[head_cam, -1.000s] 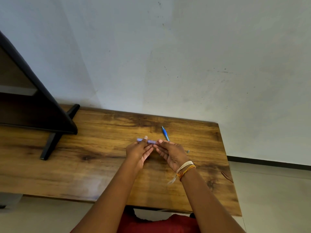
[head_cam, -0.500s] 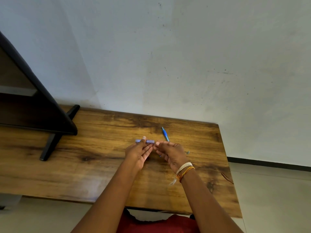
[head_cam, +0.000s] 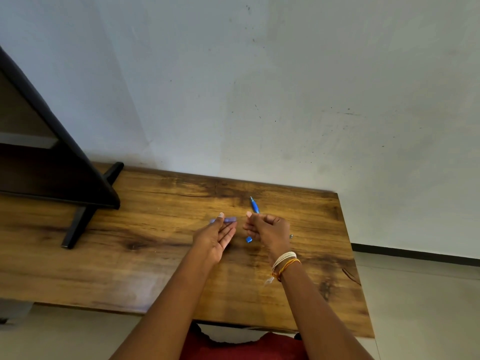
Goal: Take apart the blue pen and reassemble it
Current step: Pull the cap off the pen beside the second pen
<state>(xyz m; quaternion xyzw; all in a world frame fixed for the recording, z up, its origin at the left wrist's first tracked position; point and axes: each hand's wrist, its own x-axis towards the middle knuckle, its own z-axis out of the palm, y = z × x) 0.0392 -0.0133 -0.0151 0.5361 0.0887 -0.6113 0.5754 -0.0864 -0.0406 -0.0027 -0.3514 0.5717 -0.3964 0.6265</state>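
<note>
My left hand [head_cam: 217, 236] pinches the pale blue pen barrel [head_cam: 228, 219] between thumb and fingers, level above the wooden table [head_cam: 155, 255]; the barrel is blurred. My right hand [head_cam: 268, 229] sits just right of it, fingers closed on a thin refill [head_cam: 241, 217] whose other end runs to the barrel's open end. A small blue piece [head_cam: 248, 239] shows below my right palm; I cannot tell if it is held or lying on the table. The blue pen tip section [head_cam: 254, 205] lies on the table behind my right hand.
A tiny metal part [head_cam: 291, 236] lies on the table right of my right hand. A black stand [head_cam: 78, 193] occupies the table's left rear. The wall runs along the far edge; the table's right edge is near my right forearm.
My hands have drawn apart: the right hand moved right, the thin refill now shows between it and the barrel. The small blue piece has come into view under my right palm.
</note>
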